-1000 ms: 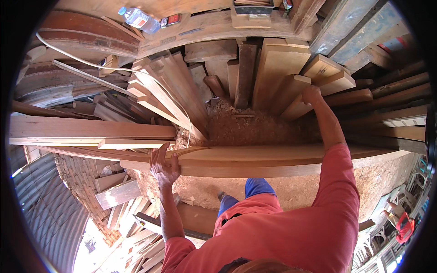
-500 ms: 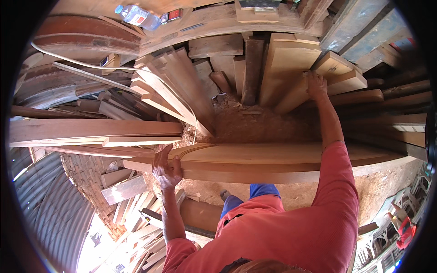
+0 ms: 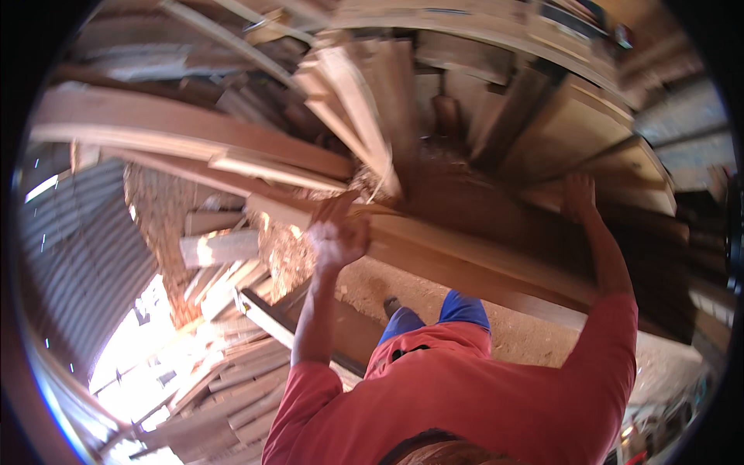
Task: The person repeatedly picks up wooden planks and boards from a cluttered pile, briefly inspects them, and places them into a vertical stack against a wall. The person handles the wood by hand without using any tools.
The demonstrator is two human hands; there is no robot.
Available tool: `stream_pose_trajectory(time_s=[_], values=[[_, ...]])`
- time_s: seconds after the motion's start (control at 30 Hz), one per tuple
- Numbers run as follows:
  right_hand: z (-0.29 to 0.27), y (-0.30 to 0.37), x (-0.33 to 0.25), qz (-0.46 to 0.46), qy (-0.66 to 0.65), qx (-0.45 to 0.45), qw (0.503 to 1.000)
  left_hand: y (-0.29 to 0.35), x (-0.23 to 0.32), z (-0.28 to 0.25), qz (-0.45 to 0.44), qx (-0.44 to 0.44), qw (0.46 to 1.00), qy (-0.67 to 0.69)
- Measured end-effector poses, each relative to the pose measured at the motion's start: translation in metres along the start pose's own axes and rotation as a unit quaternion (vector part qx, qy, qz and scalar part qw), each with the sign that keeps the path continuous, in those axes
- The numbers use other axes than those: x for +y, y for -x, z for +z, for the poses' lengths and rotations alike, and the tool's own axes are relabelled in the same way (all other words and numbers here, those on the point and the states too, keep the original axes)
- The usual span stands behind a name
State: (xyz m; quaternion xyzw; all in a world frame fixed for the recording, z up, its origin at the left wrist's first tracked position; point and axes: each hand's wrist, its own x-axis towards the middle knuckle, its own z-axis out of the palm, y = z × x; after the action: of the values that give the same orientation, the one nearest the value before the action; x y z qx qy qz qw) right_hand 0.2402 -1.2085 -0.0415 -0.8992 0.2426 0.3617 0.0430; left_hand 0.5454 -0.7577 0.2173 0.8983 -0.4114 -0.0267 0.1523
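Note:
A long, thick wooden panel (image 3: 465, 252) lies across in front of my body, on edge or tilted. My left hand (image 3: 339, 235) is at its left end, fingers bent over the upper edge; motion blurs them. My right arm reaches over the panel toward boards leaning at the far right. There my right hand (image 3: 579, 198) has its fingers curled on the edge of a leaning wooden board (image 3: 549, 192), though blur softens the contact. A wide pale board (image 3: 562, 132) leans just beyond that hand.
Long planks (image 3: 194, 136) stick out at the left, and upright wood strips (image 3: 349, 101) stand beyond the panel. A workbench edge (image 3: 480, 23) runs along the back. Offcuts (image 3: 240, 380) are heaped at lower left near corrugated metal sheeting (image 3: 93, 256).
The view has swung leftward, so the panel now slants down to the right. My left hand has closed further over the panel's end. My right hand remains at the leaning boards.

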Motion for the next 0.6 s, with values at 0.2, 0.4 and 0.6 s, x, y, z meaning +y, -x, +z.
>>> stream_pose_trajectory(time_s=[0.2,0.4,0.6], values=[[0.001,0.017,-0.096,-0.082,-0.068,-0.008,0.994,0.001,0.000,-0.008,-0.050,0.008,0.998,0.028],[-0.097,0.030,-0.154,-0.153,-0.045,-0.051,0.986,0.009,-0.006,-0.014,-0.047,0.031,0.997,0.048],[-0.134,0.050,-0.145,-0.159,-0.014,0.007,0.987,0.014,-0.014,-0.006,-0.025,0.074,0.993,0.094]])
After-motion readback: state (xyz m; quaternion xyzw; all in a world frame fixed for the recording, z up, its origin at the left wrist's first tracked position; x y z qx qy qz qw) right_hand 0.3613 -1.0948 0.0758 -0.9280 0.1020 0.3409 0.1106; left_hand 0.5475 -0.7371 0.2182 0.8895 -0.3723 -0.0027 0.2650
